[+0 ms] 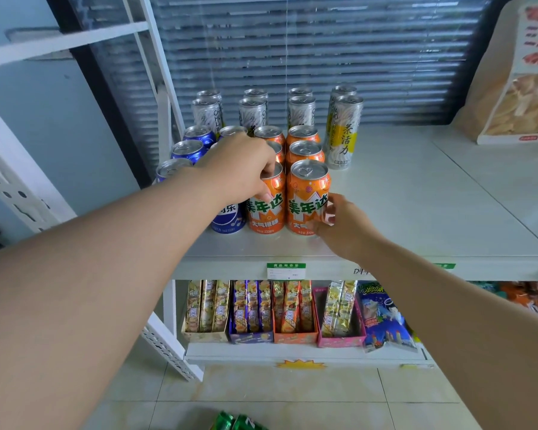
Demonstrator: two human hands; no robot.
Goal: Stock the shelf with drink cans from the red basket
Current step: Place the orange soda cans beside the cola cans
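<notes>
Green cans (235,423) show at the bottom edge. Snack boxes (249,308) fill the lower shelf. On the upper shelf (416,212), the right hand (345,225) holds the right orange can (305,197) low on its side, fingers curled round it. The left hand (239,169) grips the top of the left orange can (266,215); its forearm partly hides the blue cans (188,148). Tall cans (302,111) stand behind. A chip bag (516,88) leans far right.

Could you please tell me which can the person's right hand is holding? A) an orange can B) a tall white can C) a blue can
A: the right hand pinches the rightmost front orange can near its base, while the left hand grips the neighbouring orange can from above.
</notes>
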